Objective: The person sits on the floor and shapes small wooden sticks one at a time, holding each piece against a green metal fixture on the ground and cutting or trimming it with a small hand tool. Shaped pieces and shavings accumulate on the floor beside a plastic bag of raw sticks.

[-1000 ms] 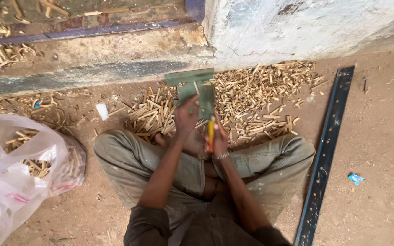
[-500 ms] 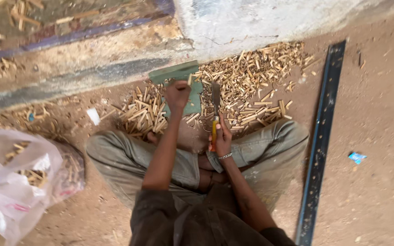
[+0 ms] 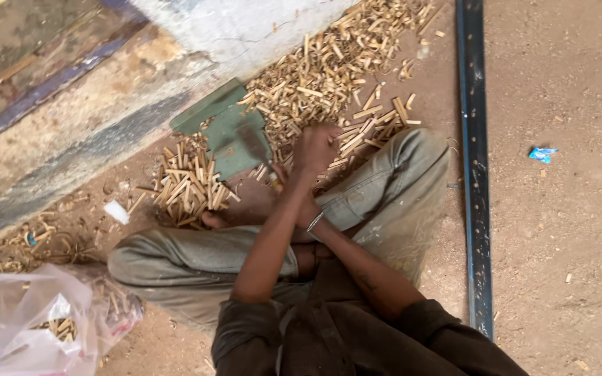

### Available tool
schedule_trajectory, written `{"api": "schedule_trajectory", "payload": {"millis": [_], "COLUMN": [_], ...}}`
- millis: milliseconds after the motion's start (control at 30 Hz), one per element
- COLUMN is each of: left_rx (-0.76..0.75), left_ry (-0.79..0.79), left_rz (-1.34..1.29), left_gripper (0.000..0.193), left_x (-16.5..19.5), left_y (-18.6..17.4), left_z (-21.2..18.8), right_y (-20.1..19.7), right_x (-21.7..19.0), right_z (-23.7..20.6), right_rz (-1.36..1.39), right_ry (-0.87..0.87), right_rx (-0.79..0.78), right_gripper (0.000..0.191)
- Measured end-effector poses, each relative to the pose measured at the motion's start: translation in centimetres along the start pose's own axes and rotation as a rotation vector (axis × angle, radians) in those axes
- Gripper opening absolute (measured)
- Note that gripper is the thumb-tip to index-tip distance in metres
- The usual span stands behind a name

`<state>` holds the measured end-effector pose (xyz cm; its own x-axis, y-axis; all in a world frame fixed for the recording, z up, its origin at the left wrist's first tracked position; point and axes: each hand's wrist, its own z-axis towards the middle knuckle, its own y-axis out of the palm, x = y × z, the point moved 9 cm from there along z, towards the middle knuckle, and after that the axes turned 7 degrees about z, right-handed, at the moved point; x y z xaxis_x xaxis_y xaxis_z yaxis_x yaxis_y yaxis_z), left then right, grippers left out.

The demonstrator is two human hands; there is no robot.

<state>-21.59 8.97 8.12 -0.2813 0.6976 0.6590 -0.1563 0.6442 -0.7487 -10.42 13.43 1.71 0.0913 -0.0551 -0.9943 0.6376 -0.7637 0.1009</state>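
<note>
Left hand off the block and over at the sticks

A moment ago our left hand [image 3: 315, 146] was at the green block [image 3: 228, 129]; now it has crossed over the right forearm to the near edge of the big stick pile [image 3: 315, 76] on the floor [image 3: 559, 244] by the wall. Its grip is curled into a loose fist, and we cannot tell whether it has a stick. Our right hand [image 3: 301, 207], half hidden, is closed on the knife [image 3: 253, 143], whose blurred blade hangs over the block. The sticks are short, pale and split, with a smaller heap [image 3: 189, 184] at the block's left edge.
</note>
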Motion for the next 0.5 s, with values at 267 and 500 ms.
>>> {"api": "schedule_trajectory", "payload": {"millis": [267,500], "left_rx": [0.031,0.176], "left_ry": [0.049,0.008], "left_rz": [0.434,0.321], "left_gripper": [0.038,0.012], "left_x": [0.3,0.9], "left_y": [7.0,3.9], "left_z": [2.3,0.1], "right_y": [0.9,0.2], "right_x": [-2.0,-0.8], "right_z": [-0.1,1.3], "right_rz": [0.087,0.067], "right_ry": [0.123,0.052], "right_rx": [-0.011,-0.006], "right_gripper": [0.045,0.053]}}
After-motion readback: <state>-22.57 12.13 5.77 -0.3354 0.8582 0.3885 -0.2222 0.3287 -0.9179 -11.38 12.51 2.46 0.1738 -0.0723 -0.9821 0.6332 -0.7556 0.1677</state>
